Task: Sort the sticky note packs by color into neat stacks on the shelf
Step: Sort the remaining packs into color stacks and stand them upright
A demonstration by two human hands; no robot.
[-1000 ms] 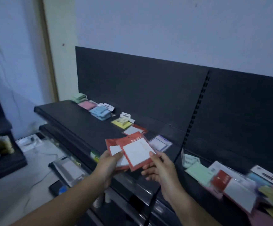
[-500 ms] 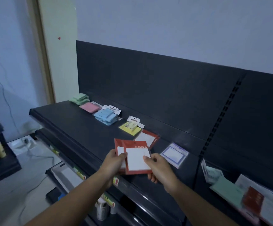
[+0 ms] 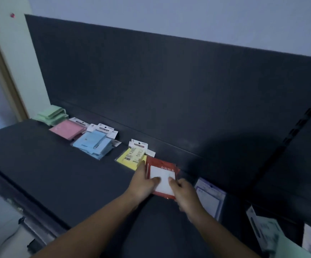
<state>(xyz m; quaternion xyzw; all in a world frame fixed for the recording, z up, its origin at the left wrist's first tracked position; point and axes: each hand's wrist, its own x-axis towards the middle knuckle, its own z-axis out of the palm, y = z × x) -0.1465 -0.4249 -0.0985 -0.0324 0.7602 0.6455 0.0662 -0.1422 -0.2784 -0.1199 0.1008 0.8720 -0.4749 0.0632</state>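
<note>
1. Nearest to the person, two bare forearms reach forward over the dark shelf [image 3: 58, 175], one from each side.
2. At the lower right edge lie a few blurred packs [image 3: 268, 233], pale green and white; their details are too smeared to tell.
3. The left hand [image 3: 143, 183] rests on the left edge of the red packs [image 3: 162, 175], its thumb lying across the white panel on top and its fingers running up the pile's left side.
4. The right hand [image 3: 185, 194] closes on the near right corner of the same pile, thumb on the white panel, the other fingers tucked under or beside the edge, so both hands hold the red packs between them.
5. The red packs sit low on the shelf surface, near the back panel; whether they fully rest on it I cannot tell.
6. Just right of the right hand lies a white pack with a purple border [image 3: 210, 198], flat on the shelf.
7. Just left of the red pile, touching or nearly so, is the yellow pack [image 3: 130, 157] with its white hang tab.
8. Farther along to the left come the blue stack [image 3: 93, 142], then the pink pack [image 3: 67, 129], and last the green stack [image 3: 51, 114] at the far corner.
9. Behind all of them stands the dark back panel [image 3: 169, 81], with a pale wall above.
</note>
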